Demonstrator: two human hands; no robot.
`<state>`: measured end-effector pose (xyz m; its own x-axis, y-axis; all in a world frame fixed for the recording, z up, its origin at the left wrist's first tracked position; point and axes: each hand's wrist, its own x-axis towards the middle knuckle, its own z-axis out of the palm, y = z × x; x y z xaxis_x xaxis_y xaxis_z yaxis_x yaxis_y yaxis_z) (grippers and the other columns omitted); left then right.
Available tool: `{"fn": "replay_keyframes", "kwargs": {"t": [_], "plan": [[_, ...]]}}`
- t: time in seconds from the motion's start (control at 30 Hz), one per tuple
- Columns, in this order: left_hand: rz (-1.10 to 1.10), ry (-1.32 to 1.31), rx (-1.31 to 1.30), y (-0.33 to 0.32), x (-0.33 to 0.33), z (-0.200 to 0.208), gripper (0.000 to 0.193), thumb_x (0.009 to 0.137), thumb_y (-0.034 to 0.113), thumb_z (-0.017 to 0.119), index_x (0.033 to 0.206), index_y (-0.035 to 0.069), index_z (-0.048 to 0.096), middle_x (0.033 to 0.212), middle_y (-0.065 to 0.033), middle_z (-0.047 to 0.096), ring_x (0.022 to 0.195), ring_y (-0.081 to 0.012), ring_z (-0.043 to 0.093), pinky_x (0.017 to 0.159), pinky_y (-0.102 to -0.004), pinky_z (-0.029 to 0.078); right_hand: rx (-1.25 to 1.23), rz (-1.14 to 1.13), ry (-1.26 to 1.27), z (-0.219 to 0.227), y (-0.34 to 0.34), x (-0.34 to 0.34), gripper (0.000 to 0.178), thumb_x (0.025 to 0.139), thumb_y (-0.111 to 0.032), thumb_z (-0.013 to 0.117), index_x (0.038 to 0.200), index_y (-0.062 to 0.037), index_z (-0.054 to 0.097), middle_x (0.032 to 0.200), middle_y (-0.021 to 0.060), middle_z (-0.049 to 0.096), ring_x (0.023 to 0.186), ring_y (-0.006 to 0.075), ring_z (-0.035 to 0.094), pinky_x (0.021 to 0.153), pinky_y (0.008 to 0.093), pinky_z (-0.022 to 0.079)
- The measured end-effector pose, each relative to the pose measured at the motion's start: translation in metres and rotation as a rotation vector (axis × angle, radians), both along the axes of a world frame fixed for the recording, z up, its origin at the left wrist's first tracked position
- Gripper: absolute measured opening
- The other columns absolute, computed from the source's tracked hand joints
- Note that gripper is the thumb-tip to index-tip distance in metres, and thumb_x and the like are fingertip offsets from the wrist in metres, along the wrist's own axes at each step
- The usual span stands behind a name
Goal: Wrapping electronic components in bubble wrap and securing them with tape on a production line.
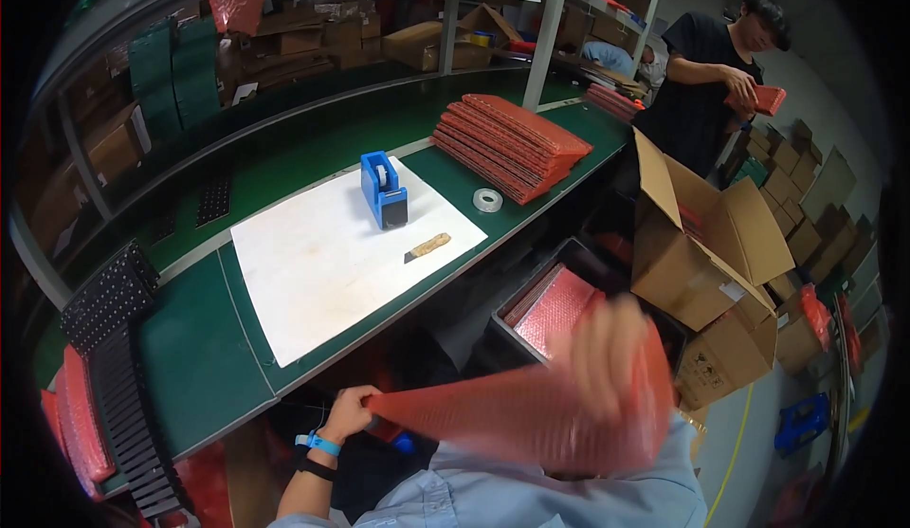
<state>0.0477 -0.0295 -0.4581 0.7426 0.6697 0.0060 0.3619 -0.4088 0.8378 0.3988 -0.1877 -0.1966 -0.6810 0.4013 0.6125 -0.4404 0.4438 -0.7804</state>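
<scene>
A red bubble-wrap bag (pixel 493 421) stretches across my lap, smeared by motion on its right side. Its narrow left end is pinched in my left hand (pixel 353 414), which has a blue band at the wrist. Over the wide right end of the bag is my right hand (pixel 599 353), too blurred to make out its fingers or its grip. Just beyond it, a black crate (pixel 507 324) holds several flat packs in pink bubble wrap (pixel 557 312).
On the green bench lie a white board (pixel 322 282), a blue tape dispenser (pixel 384 196), a knife (pixel 428 246), a tape roll (pixel 487 200) and a stack of red bubble-wrap packs (pixel 512 144). An open carton (pixel 687 277) stands at the right, near a co-worker (pixel 697 82) holding a red pack.
</scene>
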Motion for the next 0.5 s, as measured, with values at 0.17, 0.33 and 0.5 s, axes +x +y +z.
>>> {"fn": "replay_keyframes", "kwargs": {"t": [0.17,0.33,0.5], "plan": [[-0.369,0.083,-0.003,-0.036,0.011,-0.011,0.024,0.079,0.016,0.060,0.098,0.008,0.072,0.093,-0.0178,0.071,0.084,-0.0361,0.068,0.076,-0.0423,0.056,-0.360,-1.026,0.311,0.064,0.162,-0.059,0.028,0.094,-0.008,0.061,0.122,-0.0052,0.055,0.103,0.0075,0.066,0.083,0.0109,0.061,0.068,0.0238,0.049],[-0.302,-0.006,0.020,-0.113,-0.033,-0.054,0.032,0.081,0.016,0.060,0.110,0.011,0.068,0.100,-0.0193,0.070,0.092,-0.0385,0.067,0.082,-0.0451,0.054,-0.231,-0.918,0.003,0.040,0.284,-0.114,0.019,0.092,-0.008,0.064,0.110,-0.0046,0.063,0.083,0.0065,0.067,0.074,0.0117,0.063,0.060,0.0249,0.049],[-0.154,0.265,0.053,-0.140,-0.092,-0.002,0.033,0.085,0.020,0.064,0.114,0.006,0.066,0.105,-0.0203,0.069,0.094,-0.0376,0.067,0.082,-0.0453,0.054,-0.374,-1.127,-0.286,-0.017,0.340,-0.180,0.016,0.094,-0.014,0.064,0.102,-0.0009,0.061,0.082,0.0076,0.067,0.070,0.0113,0.063,0.059,0.0256,0.049]]}}
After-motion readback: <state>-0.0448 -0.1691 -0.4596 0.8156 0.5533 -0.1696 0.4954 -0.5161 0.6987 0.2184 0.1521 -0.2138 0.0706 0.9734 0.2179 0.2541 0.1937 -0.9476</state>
